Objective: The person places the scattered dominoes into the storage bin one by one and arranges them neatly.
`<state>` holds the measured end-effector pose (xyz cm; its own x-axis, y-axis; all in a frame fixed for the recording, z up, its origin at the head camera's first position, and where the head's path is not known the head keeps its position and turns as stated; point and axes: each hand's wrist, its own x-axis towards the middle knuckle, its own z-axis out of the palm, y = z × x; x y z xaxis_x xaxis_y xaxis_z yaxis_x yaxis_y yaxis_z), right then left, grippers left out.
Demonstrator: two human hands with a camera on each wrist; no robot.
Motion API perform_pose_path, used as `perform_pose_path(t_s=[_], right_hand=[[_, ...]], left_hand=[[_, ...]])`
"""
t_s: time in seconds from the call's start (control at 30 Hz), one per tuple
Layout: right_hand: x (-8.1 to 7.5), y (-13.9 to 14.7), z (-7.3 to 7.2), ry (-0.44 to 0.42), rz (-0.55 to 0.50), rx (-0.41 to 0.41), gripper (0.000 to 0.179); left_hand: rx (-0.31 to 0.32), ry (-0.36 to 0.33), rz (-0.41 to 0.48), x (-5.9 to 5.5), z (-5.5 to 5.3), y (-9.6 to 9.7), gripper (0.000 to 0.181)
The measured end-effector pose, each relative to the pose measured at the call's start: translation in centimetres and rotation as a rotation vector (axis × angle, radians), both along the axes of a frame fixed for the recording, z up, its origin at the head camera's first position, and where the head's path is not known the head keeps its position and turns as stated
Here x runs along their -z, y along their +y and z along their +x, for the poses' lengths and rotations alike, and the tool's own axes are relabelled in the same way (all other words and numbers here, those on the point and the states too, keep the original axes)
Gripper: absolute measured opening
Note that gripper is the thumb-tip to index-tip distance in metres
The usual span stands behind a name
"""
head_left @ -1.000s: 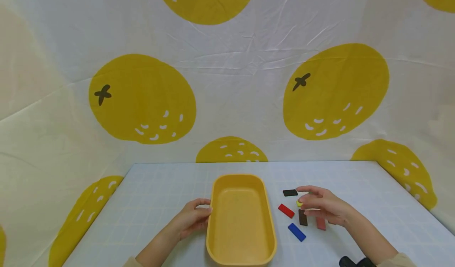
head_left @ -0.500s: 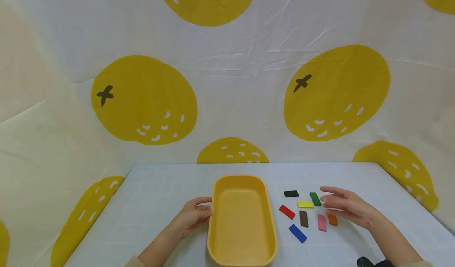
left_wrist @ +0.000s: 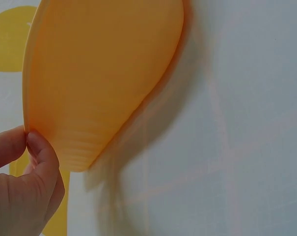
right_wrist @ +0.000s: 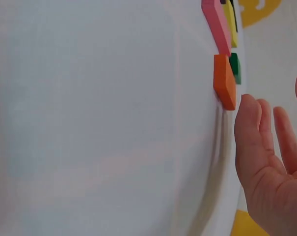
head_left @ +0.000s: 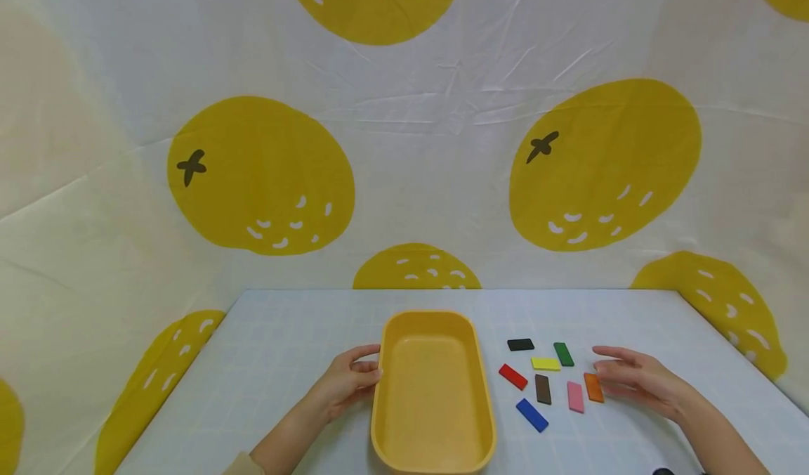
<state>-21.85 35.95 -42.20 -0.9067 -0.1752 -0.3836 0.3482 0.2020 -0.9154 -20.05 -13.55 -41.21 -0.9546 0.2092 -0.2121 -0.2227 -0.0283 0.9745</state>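
A yellow rectangular tray (head_left: pixel 432 405) with nothing in it stands mid-table. My left hand (head_left: pixel 344 384) pinches its left rim between thumb and fingers; the left wrist view shows the grip right at the edge of the tray wall (left_wrist: pixel 104 73). My right hand (head_left: pixel 645 384) holds nothing, its fingers loosely extended just right of an orange block (head_left: pixel 593 387). In the right wrist view those fingertips (right_wrist: pixel 247 103) lie close beside that block. Left of it are pink (head_left: pixel 575 397), green (head_left: pixel 564 354), yellow (head_left: pixel 546 364) and brown (head_left: pixel 543 389) flat blocks.
Nearer the tray lie a black block (head_left: pixel 521 345), a red block (head_left: pixel 513 376) and a blue block (head_left: pixel 532 415). The pale checked tabletop (head_left: pixel 303 320) ends at a white curtain (head_left: pixel 430 180) printed with yellow fruit. A dark object peeks in beneath my right forearm.
My right hand has moved right, away from above the blocks, uncovering the green, yellow, pink and orange ones. My left hand keeps its pinch on the tray rim.
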Motion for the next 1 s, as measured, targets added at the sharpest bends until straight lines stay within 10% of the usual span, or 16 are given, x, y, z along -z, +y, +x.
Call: perform_pose_path(t_s=[0.33, 0.77, 1.0], right_hand=[[1.1, 1.3, 0.4, 0.02, 0.005, -0.086, 0.053], [1.2, -1.5, 0.3, 0.167, 0.462, -0.087, 0.061], [1.0, -2.0, 0.4, 0.19, 0.501, -0.092, 0.055]], left_hand=[[-0.016, -0.02, -0.003, -0.3, 0.1, 0.2, 0.054], [-0.028, -0.029, -0.016, -0.4, 0.1, 0.3, 0.053], [-0.015, -0.028, -0.007, -0.3, 0.1, 0.3, 0.054]])
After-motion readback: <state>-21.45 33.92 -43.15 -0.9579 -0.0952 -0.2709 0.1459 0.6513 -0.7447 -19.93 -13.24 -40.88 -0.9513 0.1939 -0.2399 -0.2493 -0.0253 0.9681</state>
